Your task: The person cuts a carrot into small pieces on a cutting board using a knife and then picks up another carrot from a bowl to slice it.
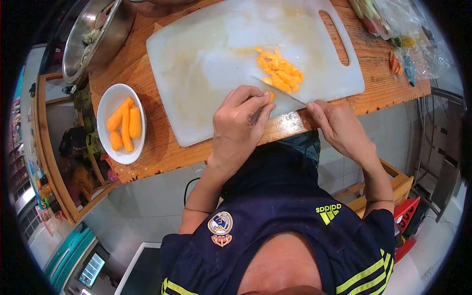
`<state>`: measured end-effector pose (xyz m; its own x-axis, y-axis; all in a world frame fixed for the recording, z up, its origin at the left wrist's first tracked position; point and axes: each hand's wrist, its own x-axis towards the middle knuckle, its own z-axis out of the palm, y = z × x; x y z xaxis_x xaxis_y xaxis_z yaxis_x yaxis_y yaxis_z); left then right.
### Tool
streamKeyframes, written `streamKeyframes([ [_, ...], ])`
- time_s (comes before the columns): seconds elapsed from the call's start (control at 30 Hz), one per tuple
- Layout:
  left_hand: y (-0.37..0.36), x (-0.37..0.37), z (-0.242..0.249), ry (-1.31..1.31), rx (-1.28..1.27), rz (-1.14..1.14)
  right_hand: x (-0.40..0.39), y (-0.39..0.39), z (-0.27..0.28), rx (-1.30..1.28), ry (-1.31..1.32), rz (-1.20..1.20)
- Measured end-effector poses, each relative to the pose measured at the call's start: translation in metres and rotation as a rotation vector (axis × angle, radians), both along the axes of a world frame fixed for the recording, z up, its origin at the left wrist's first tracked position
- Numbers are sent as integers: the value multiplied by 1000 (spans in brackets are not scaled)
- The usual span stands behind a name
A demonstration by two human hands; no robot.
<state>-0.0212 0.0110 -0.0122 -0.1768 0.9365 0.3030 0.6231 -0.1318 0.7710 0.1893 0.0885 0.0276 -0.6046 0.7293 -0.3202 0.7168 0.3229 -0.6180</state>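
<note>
Head view | risk: knife [282, 92] blade runs close to the left hand [241, 123] fingertips, a slip on the wet cutting board [206, 64] could nick them | left hand curled over a carrot piece [271, 97] at the blade | right hand [339, 129] grips the knife handle | cut carrot pile [279, 71] just beyond, whole carrots in the white bowl [109, 105] well left on the surface [147, 147].

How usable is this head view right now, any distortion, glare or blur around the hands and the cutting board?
Head view: strong fisheye, black corners, table edges bowed. Mild glare whitens the cutting board. The left hand and right hand are sharp; the knife blade is thin and faint. Carrot pieces read clearly; the plastic bags smear.
</note>
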Motion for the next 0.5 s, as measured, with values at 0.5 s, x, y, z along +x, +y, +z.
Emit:
streamKeyframes([
  [0.5,5,5,0,52,-5,9,7,-6,8,-66,52,11],
])
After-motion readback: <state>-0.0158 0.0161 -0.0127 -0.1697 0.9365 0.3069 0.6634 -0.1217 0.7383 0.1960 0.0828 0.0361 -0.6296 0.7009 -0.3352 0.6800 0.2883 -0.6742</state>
